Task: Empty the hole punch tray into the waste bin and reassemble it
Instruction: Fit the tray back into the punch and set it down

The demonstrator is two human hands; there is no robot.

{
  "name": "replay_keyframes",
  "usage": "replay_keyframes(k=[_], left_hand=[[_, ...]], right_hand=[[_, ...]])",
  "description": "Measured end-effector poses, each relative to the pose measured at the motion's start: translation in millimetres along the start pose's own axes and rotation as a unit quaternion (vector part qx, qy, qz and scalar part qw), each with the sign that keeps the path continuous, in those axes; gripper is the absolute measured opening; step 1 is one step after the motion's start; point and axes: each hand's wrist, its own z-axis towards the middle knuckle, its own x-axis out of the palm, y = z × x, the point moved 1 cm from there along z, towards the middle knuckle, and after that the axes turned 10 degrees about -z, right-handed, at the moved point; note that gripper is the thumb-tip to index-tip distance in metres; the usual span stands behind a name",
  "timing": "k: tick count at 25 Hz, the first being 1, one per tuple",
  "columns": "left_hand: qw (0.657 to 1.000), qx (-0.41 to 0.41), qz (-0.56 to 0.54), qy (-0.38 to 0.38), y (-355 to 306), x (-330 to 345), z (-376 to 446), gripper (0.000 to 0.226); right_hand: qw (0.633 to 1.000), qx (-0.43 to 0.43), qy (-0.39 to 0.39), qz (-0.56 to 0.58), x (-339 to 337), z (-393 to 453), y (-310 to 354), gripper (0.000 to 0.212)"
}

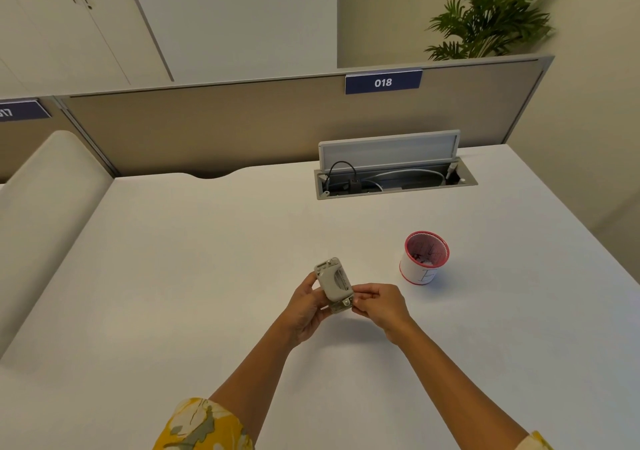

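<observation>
A small grey hole punch point(333, 283) is held up over the middle of the white desk, standing on end with its underside turned toward me. My left hand point(306, 306) wraps its left side from below. My right hand point(379, 306) pinches the lower right corner of the punch with fingertips. Whether the tray is on or off, I cannot tell. A small round waste bin point(425, 259), white with a red rim and pink inside, stands upright to the right of my hands, with scraps at its bottom.
An open cable box point(394, 172) with its lid raised is set into the white desk point(207, 259) at the back right. A beige partition point(242, 127) labelled 018 runs behind the desk. A padded divider point(45, 214) borders the left edge.
</observation>
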Motion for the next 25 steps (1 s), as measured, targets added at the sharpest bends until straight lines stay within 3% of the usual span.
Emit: replay_keyframes(k=[8,10,12,16,21,25], left_hand=[[0.998,0.020,0.062,-0.018,-1.6,6.1,0.7,0.044],[0.998,0.022,0.052,-0.035,-2.7,7.4,1.9,0.039],[0.998,0.026,0.016,-0.063,-3.6,8.4,1.2,0.036],[0.990,0.046,-0.073,-0.109,1.0,14.3,0.6,0.036],[0.987,0.076,-0.086,-0.111,5.2,19.5,0.0,0.044],[0.989,0.092,-0.065,-0.093,7.8,22.3,-1.9,0.052]], right_hand=[[0.996,-0.004,-0.040,-0.080,-0.8,0.3,5.0,0.022],[0.999,0.016,-0.027,-0.035,-2.2,1.1,4.0,0.021],[0.996,0.037,0.002,0.084,-3.2,0.6,4.4,0.020],[0.965,0.062,0.046,0.249,-3.8,-6.1,8.9,0.018],[0.971,0.071,0.055,0.222,9.5,-16.4,10.8,0.017],[0.981,0.064,0.012,0.184,17.1,-18.2,11.4,0.010]])
